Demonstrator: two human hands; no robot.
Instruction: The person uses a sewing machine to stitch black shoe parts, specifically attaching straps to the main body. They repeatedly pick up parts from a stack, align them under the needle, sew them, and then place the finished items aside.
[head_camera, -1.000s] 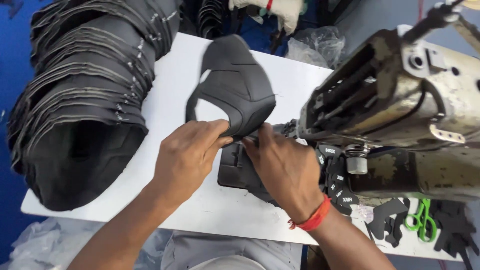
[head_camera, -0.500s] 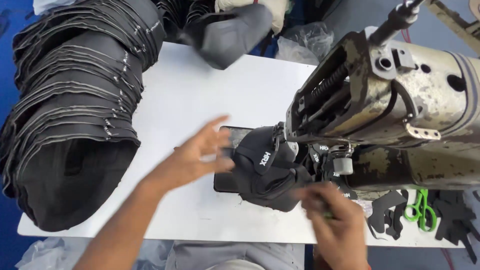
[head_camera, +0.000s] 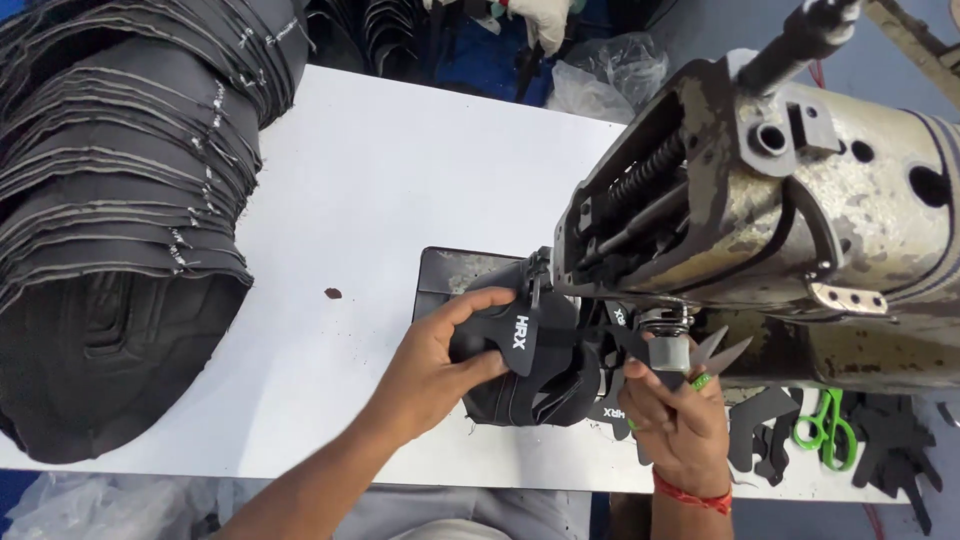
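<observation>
My left hand (head_camera: 437, 362) grips a folded black shoe upper piece (head_camera: 530, 365) that lies on the dark metal plate (head_camera: 450, 272) under the sewing machine head (head_camera: 770, 200). Fingers curl over its top edge. My right hand (head_camera: 675, 420) is closed around small thread snips (head_camera: 715, 355) with a green handle, their open blades pointing up and right beside the piece. A red band circles my right wrist.
A tall curved stack of black shoe uppers (head_camera: 120, 200) fills the left of the white table (head_camera: 380, 170). Small black cut pieces (head_camera: 890, 440) and green-handled snips (head_camera: 825, 430) lie at right. Another person's gloved hand (head_camera: 545, 20) shows at the top.
The single upper on the table went to the far side and out of sight. My left hand closed onto the folded piece at the machine; my right hand took up the snips and raised them.
</observation>
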